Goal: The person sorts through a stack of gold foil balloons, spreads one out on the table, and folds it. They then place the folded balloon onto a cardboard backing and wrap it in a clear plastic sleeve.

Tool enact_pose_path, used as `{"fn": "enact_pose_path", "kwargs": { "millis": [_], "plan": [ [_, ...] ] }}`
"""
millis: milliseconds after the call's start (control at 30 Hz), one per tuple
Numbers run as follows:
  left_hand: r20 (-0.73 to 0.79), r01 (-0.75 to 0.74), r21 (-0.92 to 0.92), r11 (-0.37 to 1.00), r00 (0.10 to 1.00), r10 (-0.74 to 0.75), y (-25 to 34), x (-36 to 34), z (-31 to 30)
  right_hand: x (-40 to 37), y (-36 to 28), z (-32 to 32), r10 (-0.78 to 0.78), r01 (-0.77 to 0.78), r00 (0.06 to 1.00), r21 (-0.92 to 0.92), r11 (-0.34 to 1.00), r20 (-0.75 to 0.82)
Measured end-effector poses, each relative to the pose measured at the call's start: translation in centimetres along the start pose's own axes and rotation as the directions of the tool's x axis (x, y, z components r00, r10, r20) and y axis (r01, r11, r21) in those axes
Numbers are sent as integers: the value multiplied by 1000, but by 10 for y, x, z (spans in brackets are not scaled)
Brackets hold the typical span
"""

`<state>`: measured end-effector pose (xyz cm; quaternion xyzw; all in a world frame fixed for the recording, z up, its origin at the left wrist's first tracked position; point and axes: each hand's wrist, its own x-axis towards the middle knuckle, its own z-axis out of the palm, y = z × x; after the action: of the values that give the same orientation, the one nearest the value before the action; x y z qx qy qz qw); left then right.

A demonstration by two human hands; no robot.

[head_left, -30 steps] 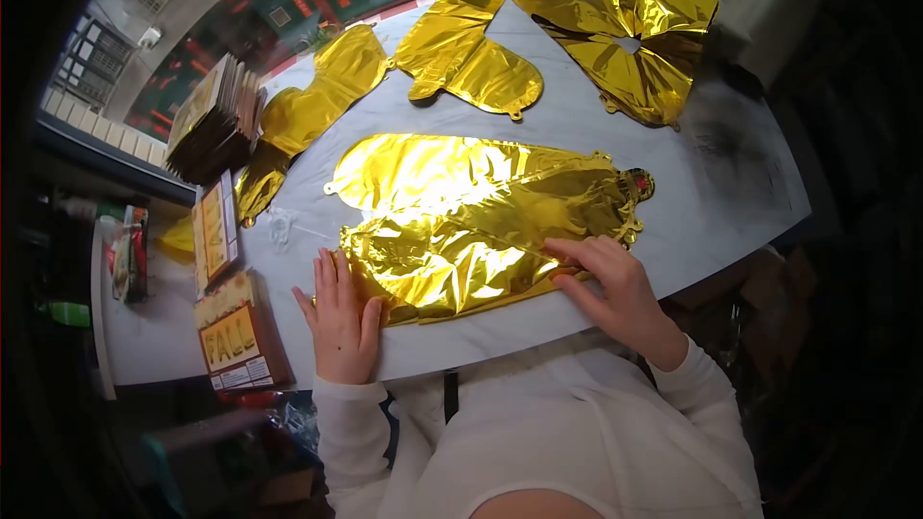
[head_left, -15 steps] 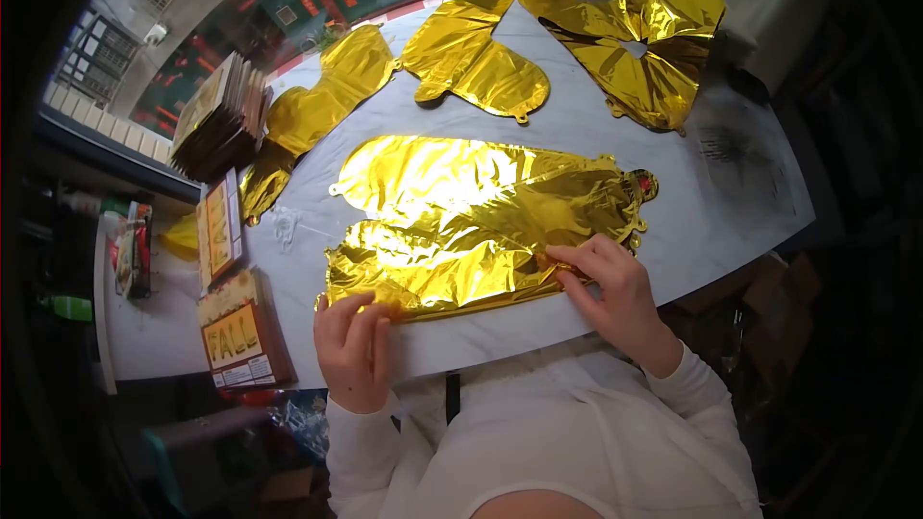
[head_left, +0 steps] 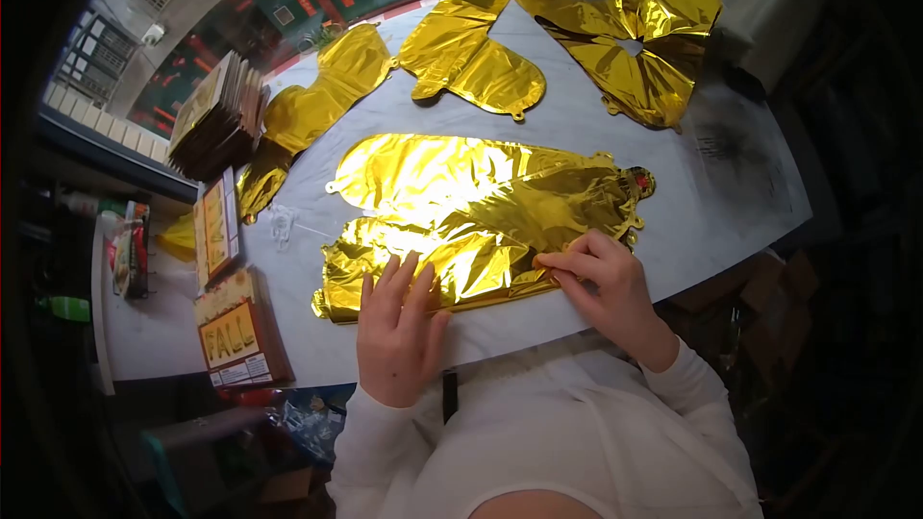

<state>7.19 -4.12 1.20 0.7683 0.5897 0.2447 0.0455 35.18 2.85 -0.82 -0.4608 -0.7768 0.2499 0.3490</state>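
Note:
Flat and creased, a gold foil balloon (head_left: 423, 173) lies on the white marbled table (head_left: 500, 351) in front of me. My left hand (head_left: 399, 332) rests with fingers spread on its near edge, holding nothing. To the right, my right hand (head_left: 601, 284) pinches the foil near the lower right edge between thumb and fingers. Small tabs stick out at the balloon's right end, beside a small red mark.
More flat gold foil balloons lie at the back: one at left (head_left: 332, 86), one in the middle (head_left: 476, 58), one at right (head_left: 649, 48). Stacked cards (head_left: 216, 120) and packets marked FALL (head_left: 231, 336) line the left edge. A curtain hangs behind.
My left hand has moved right along the foil's near edge, and its fingers have spread. My right hand, still pinching, has shifted slightly left.

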Motion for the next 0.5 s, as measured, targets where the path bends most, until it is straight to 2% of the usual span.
{"fn": "enact_pose_path", "kwargs": {
  "millis": [33, 100, 133, 233, 500],
  "plan": [
    [2, -2, -4, 1000, 1000, 2, 4, 9, 5, 0, 0, -1, -4, 4, 1000, -3, 1000, 0],
    [149, -24, 154, 988, 989, 0, 8, 21, 18, -1, 2, 0, -9, 9, 1000, 5, 1000, 4],
    [227, 13, 171, 985, 972, -53, 7, 22, 25, -1, 3, 0, -17, 17, 1000, 18, 1000, 8],
    [211, 33, 176, 984, 975, -70, 3, 21, 39, -3, 7, -2, -31, 31, 1000, 54, 998, -2],
    [207, 51, 157, 986, 975, -83, 4, 22, 41, -10, 13, -35, -17, 18, 998, -6, 1000, 62]
  ]
}}
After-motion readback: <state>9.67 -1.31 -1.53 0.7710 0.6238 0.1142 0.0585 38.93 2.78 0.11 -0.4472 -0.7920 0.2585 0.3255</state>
